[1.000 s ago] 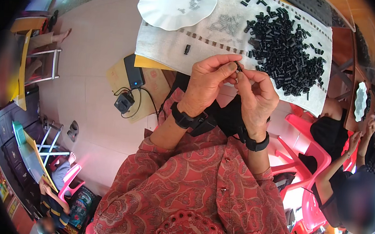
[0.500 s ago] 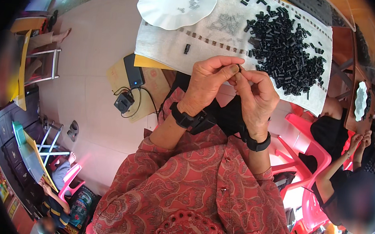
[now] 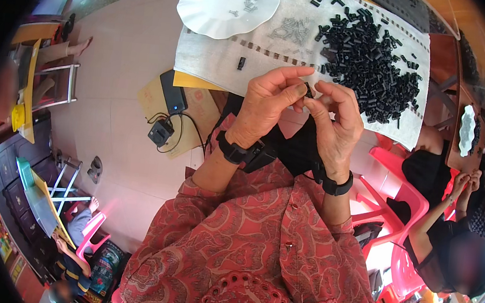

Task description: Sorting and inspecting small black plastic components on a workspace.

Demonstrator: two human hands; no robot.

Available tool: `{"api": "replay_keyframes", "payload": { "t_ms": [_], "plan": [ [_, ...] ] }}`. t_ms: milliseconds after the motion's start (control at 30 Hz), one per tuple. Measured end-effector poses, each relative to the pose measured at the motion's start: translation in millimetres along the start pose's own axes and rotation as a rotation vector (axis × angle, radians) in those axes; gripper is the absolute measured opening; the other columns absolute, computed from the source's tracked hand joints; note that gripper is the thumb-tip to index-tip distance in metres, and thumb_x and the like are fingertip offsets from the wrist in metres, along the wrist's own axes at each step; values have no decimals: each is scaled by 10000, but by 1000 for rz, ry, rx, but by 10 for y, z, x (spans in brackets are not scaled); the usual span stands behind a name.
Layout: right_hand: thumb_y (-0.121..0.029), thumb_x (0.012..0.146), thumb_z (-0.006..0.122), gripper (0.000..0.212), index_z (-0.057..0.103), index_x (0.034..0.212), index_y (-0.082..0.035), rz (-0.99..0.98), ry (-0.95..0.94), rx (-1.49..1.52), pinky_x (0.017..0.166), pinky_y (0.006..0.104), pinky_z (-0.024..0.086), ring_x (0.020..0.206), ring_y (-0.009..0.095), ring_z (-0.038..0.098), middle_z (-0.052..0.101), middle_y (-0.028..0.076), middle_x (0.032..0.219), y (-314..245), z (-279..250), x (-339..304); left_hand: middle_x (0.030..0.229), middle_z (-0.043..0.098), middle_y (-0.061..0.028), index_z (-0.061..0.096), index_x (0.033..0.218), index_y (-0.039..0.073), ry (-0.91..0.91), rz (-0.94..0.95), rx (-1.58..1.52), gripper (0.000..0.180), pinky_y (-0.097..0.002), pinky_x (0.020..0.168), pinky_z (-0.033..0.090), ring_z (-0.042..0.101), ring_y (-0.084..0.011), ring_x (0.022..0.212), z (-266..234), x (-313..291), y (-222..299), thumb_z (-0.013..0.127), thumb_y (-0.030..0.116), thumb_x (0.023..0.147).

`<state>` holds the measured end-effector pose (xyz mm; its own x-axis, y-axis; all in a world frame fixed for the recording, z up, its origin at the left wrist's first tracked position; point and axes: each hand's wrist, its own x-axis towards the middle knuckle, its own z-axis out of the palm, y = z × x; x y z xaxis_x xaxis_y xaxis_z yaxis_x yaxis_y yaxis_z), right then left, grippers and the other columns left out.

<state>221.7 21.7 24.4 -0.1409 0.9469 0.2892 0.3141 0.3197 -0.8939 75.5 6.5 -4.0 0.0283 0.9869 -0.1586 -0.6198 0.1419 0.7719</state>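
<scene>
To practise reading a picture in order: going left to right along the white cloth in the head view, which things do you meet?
White scalloped plate holding a few small metal parts → single black piece lying alone on the white cloth → loose cluster of small grey metal parts → large heap of black plastic pieces.

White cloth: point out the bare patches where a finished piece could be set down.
White cloth: bare along its near left edge, between the white plate and the lone black piece. A thin strip lies near the left hand. The right side is crowded by the black pile; small screws dot the middle.
</scene>
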Motion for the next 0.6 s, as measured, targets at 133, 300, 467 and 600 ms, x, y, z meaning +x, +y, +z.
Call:
{"api": "replay_keyframes", "payload": {
  "t_ms": [133,300,467,600],
  "plan": [
    [23,761,762,363,665,1106,-33,-1,-32,42,608,228,477,675,91,585,639,64,948,13,23,0,911,656,-33,582,1277,-12,-58,-9,-15,329,-207,696,498,587,-70,768,-31,15,2,599,46,954],
    [52,742,750,373,673,1097,-31,84,-79,104,632,229,480,746,109,616,648,60,934,35,-1,-19,981,648,-53,547,1313,-18,-61,-55,-5,366,-225,730,500,591,-88,817,-39,6,16,596,78,963],
    [28,731,779,312,672,1020,-21,38,-34,106,648,234,476,728,114,616,643,54,875,54,-10,6,1079,657,-87,540,1321,-21,-265,1,-1,437,-243,789,509,616,-121,902,-120,16,46,662,123,928],
    [15,721,802,287,663,970,-14,1,-20,86,657,236,474,730,119,616,638,54,857,66,8,-13,1074,670,-93,565,1293,-18,-219,-30,66,473,-247,826,523,632,-130,931,-92,7,96,729,98,864]
  ]
}}
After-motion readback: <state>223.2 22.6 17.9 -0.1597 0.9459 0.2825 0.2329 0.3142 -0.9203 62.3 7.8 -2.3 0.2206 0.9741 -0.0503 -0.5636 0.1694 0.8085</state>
